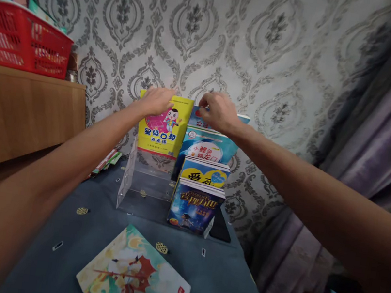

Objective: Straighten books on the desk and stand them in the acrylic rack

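Observation:
My left hand (pixel 158 101) is closed over the top edge of a yellow arithmetic workbook (pixel 162 134), which stands upright in the back left of a clear stepped book rack (pixel 143 203). To its right, my right hand (pixel 220 111) hovers at the top of a blue book (pixel 201 118). Its fingers are loosely curled and apart, with nothing seen between them. Below that book, a teal book (pixel 210 146), a yellow-and-blue book (pixel 204 173) and a dark blue book (pixel 195 208) stand in steps on the rack's right side.
A book with a green and white cover (pixel 135 274) lies flat on the blue tablecloth (pixel 227 278) in front. Beside the rack is a dark phone-like object (pixel 222 226). A red basket (pixel 23 40) sits on a wooden cabinet (pixel 19 120) at left; a curtain (pixel 363 157) hangs at right.

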`<state>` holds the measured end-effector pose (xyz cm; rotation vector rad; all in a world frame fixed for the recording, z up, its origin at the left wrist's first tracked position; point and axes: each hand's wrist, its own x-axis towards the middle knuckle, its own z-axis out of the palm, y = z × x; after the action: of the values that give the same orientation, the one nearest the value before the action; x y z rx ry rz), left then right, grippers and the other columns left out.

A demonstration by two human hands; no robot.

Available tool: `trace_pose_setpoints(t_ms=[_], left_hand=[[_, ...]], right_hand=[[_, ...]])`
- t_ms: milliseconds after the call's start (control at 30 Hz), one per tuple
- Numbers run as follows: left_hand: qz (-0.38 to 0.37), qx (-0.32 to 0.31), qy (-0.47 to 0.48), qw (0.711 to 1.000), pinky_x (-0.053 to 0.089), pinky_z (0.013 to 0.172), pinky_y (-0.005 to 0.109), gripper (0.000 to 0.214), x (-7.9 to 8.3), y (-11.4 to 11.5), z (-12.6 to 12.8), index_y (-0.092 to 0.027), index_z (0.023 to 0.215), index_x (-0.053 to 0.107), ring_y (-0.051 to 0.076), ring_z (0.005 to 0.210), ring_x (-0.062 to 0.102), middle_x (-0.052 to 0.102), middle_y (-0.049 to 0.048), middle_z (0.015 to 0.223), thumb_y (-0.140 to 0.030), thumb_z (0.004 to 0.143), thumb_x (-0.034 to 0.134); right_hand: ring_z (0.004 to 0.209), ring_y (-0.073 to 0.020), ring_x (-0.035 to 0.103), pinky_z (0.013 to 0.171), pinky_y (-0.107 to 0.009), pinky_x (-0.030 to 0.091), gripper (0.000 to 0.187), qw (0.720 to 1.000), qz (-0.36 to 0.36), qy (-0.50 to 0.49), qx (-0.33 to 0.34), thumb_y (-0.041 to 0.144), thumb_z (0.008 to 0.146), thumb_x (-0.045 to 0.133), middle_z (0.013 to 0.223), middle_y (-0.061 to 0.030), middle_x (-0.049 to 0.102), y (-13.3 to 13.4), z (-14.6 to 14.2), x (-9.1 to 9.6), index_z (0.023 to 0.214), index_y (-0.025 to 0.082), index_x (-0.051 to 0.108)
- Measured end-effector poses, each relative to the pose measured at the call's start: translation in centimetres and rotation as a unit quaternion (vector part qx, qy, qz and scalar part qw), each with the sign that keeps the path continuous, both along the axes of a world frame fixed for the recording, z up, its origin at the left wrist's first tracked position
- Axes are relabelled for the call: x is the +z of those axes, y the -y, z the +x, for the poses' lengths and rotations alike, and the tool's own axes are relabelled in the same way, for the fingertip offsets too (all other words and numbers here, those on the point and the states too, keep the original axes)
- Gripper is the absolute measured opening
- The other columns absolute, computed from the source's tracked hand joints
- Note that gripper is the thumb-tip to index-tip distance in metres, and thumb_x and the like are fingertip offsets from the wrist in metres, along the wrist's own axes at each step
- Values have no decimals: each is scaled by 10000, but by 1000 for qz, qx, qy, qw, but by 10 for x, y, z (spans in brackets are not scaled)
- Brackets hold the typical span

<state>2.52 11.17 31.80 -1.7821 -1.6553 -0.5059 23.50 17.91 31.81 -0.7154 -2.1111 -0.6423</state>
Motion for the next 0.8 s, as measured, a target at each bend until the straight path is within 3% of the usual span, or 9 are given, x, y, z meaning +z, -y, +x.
trace_pose_setpoints(t_ms=[433, 800], left_hand=[[-5, -5, 5, 1000, 387, 1009, 445, 318, -2, 8, 3, -172, 1231, 570, 302, 1209, 554, 637, 143, 1275, -314, 978, 440], [-16, -24, 29, 999, 377, 1012, 448, 286, 0, 6, 1, -207, 1195, 595, 289, 1231, 549, 642, 106, 1307, -300, 958, 465]], right_hand=[[830, -234, 607, 710, -325, 452, 179, 999, -48, 20, -11, 144, 739, 571, 930, -89, 718, 17, 3, 7, 860, 169, 701], [831, -210, 640, 745, -301, 475, 185, 993, -115, 12, 17, 154, 762, 604, 913, -74, 736, 18, 6, 9, 911, 152, 712]])
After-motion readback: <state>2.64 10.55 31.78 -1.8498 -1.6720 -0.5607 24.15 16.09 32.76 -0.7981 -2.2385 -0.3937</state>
